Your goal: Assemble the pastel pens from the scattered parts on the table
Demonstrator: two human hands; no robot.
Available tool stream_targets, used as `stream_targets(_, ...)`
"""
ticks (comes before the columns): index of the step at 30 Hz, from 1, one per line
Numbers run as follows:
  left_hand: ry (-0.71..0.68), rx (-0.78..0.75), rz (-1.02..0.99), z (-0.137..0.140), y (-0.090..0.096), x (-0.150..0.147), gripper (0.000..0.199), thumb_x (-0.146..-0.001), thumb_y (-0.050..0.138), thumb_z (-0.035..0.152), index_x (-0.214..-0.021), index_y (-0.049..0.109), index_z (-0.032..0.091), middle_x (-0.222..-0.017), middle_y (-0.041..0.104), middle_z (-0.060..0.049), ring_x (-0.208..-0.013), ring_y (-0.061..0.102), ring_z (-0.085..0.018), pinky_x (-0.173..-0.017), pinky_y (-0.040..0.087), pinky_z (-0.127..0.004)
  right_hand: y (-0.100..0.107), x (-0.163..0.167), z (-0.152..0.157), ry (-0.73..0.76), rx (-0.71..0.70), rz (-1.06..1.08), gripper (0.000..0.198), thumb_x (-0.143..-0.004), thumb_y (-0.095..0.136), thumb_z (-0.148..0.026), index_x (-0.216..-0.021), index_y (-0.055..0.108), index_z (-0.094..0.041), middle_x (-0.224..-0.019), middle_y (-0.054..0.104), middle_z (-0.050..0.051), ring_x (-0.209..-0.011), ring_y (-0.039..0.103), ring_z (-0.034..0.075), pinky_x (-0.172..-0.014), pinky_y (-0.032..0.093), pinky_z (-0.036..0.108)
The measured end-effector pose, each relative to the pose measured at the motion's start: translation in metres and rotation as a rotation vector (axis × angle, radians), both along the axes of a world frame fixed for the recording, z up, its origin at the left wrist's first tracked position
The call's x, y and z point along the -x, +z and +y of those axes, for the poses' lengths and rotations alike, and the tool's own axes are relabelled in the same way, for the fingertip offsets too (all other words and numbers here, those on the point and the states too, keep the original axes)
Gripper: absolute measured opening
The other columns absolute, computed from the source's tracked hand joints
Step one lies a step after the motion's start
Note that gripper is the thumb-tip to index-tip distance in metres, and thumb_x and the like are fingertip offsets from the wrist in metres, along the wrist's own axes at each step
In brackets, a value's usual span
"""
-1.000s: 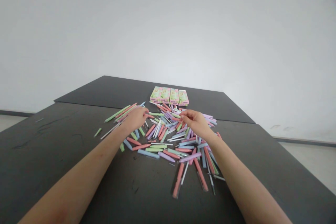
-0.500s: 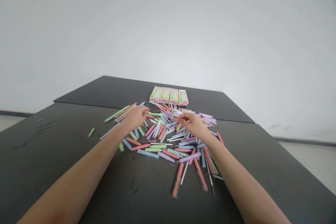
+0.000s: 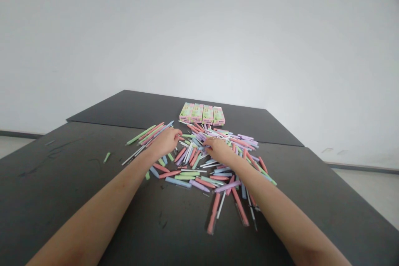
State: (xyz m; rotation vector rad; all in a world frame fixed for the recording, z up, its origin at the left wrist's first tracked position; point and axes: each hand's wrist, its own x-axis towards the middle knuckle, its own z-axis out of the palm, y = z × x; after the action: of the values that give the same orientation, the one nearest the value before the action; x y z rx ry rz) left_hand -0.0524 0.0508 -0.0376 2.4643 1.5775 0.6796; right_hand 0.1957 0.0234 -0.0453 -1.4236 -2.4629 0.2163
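Observation:
A loose heap of pen parts lies in front of me: coloured barrels, such as a purple barrel [image 3: 199,185] and a red barrel [image 3: 213,214], with thin white refills [image 3: 221,205] among them. My left hand [image 3: 166,141] is at the heap's left side, its thumb and fingers pinched beside a green barrel [image 3: 188,136]. What lies in that pinch is too small to make out. Over the heap's middle, my right hand [image 3: 218,149] has its fingers closed together, close to blue and purple parts. Its fingertips hide whatever they may hold.
Several small pink and green boxes [image 3: 197,113] stand in a row behind the heap. Longer pens [image 3: 145,134] lie side by side at the left. A short green piece [image 3: 107,157] sits apart on the dark table [image 3: 77,174]. A pale wall rises behind.
My right hand has moved left and slightly nearer to me, lower over the heap. The left hand has shifted a little to the right, still pinched. The view has also shifted slightly.

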Motion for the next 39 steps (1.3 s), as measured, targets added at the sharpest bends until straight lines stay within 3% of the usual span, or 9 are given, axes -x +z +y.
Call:
stream_targets(10, 0.009, -0.009, 0.028, -0.003, 0.003, -0.001, 0.032, -0.084, 0.045, 0.017, -0.102, 0.071, 0.017, -0.102, 0.071, -0.011, -0.094, 0.066, -0.023, -0.083, 0.049, -0.031, 0.005, -0.006, -0.012, 0.023, 0.047, 0.063, 0.02, -0.082, 0.055, -0.014, -0.094, 0.071, -0.017, -0.098, 0.072, 0.01, -0.093, 0.065, 0.024, -0.085, 0.046, 0.034)
stream_targets(14, -0.05, 0.003, -0.021, -0.006, 0.008, -0.005, 0.031, -0.083, 0.046, 0.016, -0.101, 0.072, 0.016, -0.1, 0.071, -0.011, -0.093, 0.066, -0.022, -0.084, 0.049, -0.031, 0.009, -0.015, -0.02, -0.028, 0.162, 0.491, 0.015, -0.084, 0.058, -0.028, -0.092, 0.067, -0.019, -0.094, 0.072, 0.006, -0.089, 0.066, 0.021, -0.083, 0.048, 0.035)
stream_targets(19, -0.171, 0.096, -0.31, -0.02, 0.023, -0.022, 0.028, -0.088, 0.049, 0.027, -0.104, 0.07, 0.017, -0.104, 0.072, -0.007, -0.09, 0.065, -0.019, -0.082, 0.05, -0.029, 0.021, -0.01, -0.04, 0.023, 0.575, 1.148, 0.03, -0.079, 0.066, -0.047, -0.088, 0.058, -0.019, -0.076, 0.066, 0.0, -0.06, 0.06, 0.012, -0.059, 0.048, 0.025)
stream_targets(22, -0.343, 0.201, -0.563, -0.034, 0.037, -0.034, 0.032, -0.089, 0.051, 0.032, -0.111, 0.066, 0.015, -0.107, 0.07, -0.008, -0.088, 0.065, -0.018, -0.078, 0.051, -0.028, 0.029, -0.002, -0.052, 0.085, 0.713, 1.348, 0.03, -0.076, 0.072, -0.043, -0.087, 0.061, -0.017, -0.072, 0.065, 0.0, -0.052, 0.055, 0.007, -0.049, 0.042, 0.019)
stream_targets(26, -0.424, 0.302, -0.771, -0.052, 0.05, -0.046, 0.039, -0.087, 0.056, 0.035, -0.12, 0.061, 0.014, -0.107, 0.069, -0.01, -0.088, 0.065, -0.018, -0.076, 0.052, -0.028, 0.036, 0.003, -0.061, 0.181, 0.789, 1.443, 0.022, -0.077, 0.074, -0.032, -0.09, 0.067, -0.016, -0.076, 0.069, 0.003, -0.054, 0.056, 0.007, -0.051, 0.045, 0.019)
stream_targets(31, -0.5, 0.287, -0.834, -0.059, 0.05, -0.052, 0.038, -0.086, 0.059, 0.029, -0.121, 0.061, 0.015, -0.114, 0.067, -0.011, -0.102, 0.064, -0.02, -0.09, 0.05, -0.033, 0.038, 0.005, -0.068, 0.224, 0.806, 1.426, 0.026, -0.074, 0.077, -0.028, -0.097, 0.07, -0.018, -0.08, 0.071, 0.003, -0.059, 0.061, 0.009, -0.055, 0.049, 0.021)
stream_targets(35, -0.474, 0.239, -0.787, -0.055, 0.047, -0.053, 0.025, -0.083, 0.061, 0.027, -0.103, 0.068, 0.014, -0.104, 0.069, -0.01, -0.098, 0.065, -0.021, -0.089, 0.05, -0.034, 0.033, 0.001, -0.063, 0.139, 0.771, 1.359, 0.027, -0.074, 0.075, -0.033, -0.096, 0.069, -0.018, -0.078, 0.069, 0.002, -0.057, 0.06, 0.01, -0.052, 0.046, 0.022)
stream_targets(37, -0.418, 0.228, -0.798, -0.052, 0.047, -0.051, 0.022, -0.083, 0.061, 0.027, -0.098, 0.068, 0.014, -0.096, 0.07, -0.008, -0.092, 0.065, -0.02, -0.085, 0.051, -0.032, 0.03, -0.006, -0.053, 0.024, 0.667, 1.298, 0.026, -0.079, 0.067, -0.039, -0.092, 0.068, -0.016, -0.076, 0.068, 0.003, -0.06, 0.062, 0.012, -0.053, 0.045, 0.023)
stream_targets(39, -0.311, 0.222, -0.811, -0.048, 0.048, -0.048, 0.024, -0.083, 0.059, 0.029, -0.099, 0.068, 0.014, -0.089, 0.07, -0.006, -0.083, 0.065, -0.018, -0.076, 0.052, -0.029, 0.027, -0.016, -0.04, -0.119, 0.448, 1.17, 0.024, -0.084, 0.057, -0.036, -0.091, 0.067, -0.016, -0.081, 0.068, 0.005, -0.062, 0.062, 0.013, -0.058, 0.047, 0.027)
